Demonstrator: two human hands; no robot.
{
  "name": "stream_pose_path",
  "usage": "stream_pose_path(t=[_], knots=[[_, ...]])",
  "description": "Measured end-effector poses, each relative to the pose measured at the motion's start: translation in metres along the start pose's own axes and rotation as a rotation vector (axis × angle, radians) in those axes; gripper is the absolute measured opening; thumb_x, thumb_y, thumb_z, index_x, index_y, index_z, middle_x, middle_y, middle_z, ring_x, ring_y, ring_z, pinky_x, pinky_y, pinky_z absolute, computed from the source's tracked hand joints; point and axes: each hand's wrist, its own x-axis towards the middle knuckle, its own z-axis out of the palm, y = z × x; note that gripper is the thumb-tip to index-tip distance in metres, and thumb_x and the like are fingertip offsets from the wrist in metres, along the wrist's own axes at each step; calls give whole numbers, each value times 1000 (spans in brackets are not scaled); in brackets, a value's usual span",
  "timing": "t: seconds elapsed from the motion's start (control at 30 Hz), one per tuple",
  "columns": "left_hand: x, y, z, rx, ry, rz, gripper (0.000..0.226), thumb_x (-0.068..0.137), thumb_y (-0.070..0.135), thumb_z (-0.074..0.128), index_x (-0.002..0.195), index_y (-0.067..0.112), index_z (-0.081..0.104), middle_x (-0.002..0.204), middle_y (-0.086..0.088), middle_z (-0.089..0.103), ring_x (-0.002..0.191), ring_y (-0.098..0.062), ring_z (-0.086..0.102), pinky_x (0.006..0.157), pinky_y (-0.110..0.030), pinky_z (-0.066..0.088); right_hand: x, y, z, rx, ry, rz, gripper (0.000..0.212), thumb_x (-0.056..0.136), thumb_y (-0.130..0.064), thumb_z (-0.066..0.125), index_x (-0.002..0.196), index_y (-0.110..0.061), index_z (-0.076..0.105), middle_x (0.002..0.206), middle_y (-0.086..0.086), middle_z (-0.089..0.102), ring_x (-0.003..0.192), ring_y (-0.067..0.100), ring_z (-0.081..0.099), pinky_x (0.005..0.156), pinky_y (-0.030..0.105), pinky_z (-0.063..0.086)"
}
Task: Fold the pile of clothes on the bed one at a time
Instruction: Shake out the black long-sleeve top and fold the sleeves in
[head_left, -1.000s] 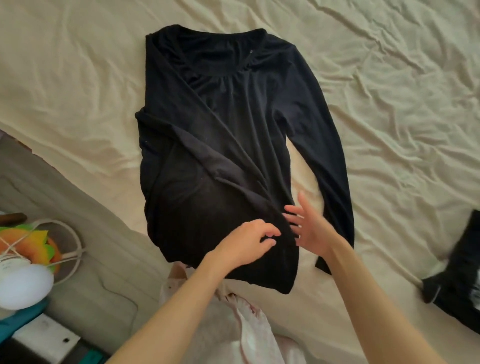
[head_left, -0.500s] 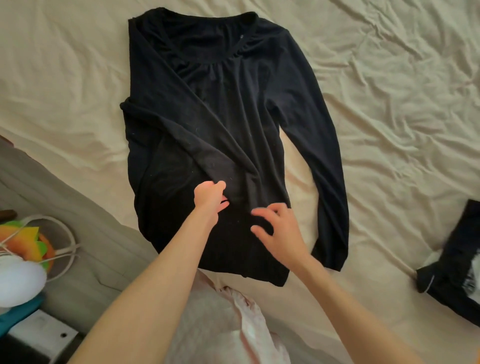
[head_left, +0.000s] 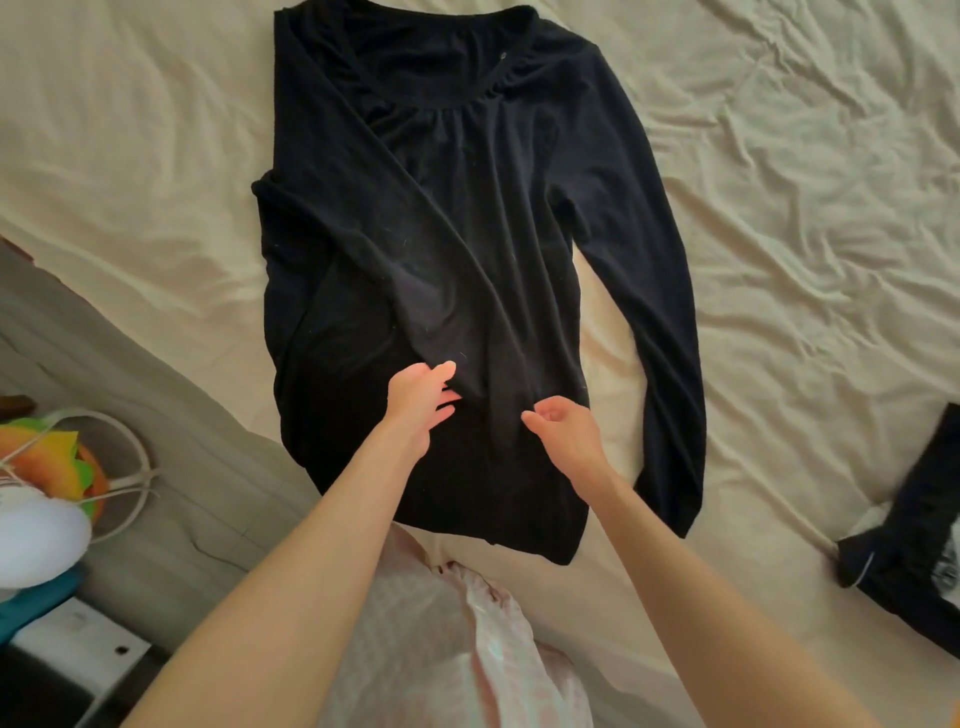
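The fingers of the left hand (head_left: 422, 397) lie fairly straight on the black top (head_left: 467, 249), tips touching the end of the sleeve folded across its body; whether they pinch it cannot be told. The right hand (head_left: 563, 434) hovers just beside, fingers loosely curled, holding nothing. The top lies flat on the bed (head_left: 805, 208), its long axis running from twelve o'clock at the neckline to six o'clock at the hem. The unfolded sleeve (head_left: 660, 332) stretches out at three o'clock of both hands, nearer the right hand, which looks better placed to fold it. A dark garment (head_left: 914, 545) waits well apart at four o'clock.
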Motion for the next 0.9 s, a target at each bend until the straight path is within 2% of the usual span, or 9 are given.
stream_pose_path(t=[0.1,0.2,0.27,0.33,0.43,0.53,0.67,0.8,0.9], knots=[[-5,-3,-4,-25,56,47,24,96,14,50,118,6,55,117,-12,60,103,-24,61,94,-41,50,3,5,-8,126,76,49,13,95,-22,50,95,-12,59,79,-2,57,74,15,55,58,22,40],[-9,-13,-19,8,115,107,25,97,15,46,121,6,51,118,-11,57,102,-26,61,89,-44,53,4,16,-19,199,164,91,15,98,-23,42,83,-25,48,79,-4,51,69,10,49,56,22,37],[-13,-22,-25,56,84,98,20,97,14,47,115,7,52,115,-13,58,97,-26,63,85,-43,55,2,20,-22,85,188,24,14,100,-26,40,87,-25,45,77,-7,51,68,7,50,56,20,38],[-15,-30,-26,113,28,46,23,96,12,49,118,7,53,114,-14,60,96,-25,64,85,-41,55,2,24,-24,-52,231,-25,10,101,-28,40,95,-22,46,74,-9,51,68,7,52,57,22,41],[-13,-31,-29,160,-7,14,36,94,9,53,130,8,49,116,-14,61,102,-24,62,89,-38,52,3,29,-29,-170,275,42,15,100,-29,41,105,-18,49,77,-6,55,72,14,57,67,30,48],[-4,-12,-40,107,43,101,40,94,10,53,134,6,46,118,-15,60,101,-22,62,87,-36,52,3,25,-36,-234,282,67,19,99,-27,44,111,-15,52,89,-1,59,80,18,58,74,33,49],[20,36,-67,-83,120,181,41,95,6,50,135,3,43,123,-18,57,102,-25,61,86,-34,50,7,-16,-35,-237,354,-77,29,96,-27,51,123,-15,52,103,-2,58,101,20,59,94,42,49],[53,95,-93,-209,157,217,44,96,8,49,138,1,39,131,-17,53,115,-27,56,91,-34,48,31,-84,-20,-266,327,-301,29,96,-25,49,122,-13,53,110,3,61,103,20,56,92,36,47],[76,135,-109,-342,96,176,44,96,13,50,138,4,40,133,-12,52,118,-24,53,93,-33,46,56,-147,2,-240,257,-435,30,97,-25,49,123,-12,53,108,2,59,102,18,55,87,31,43]])
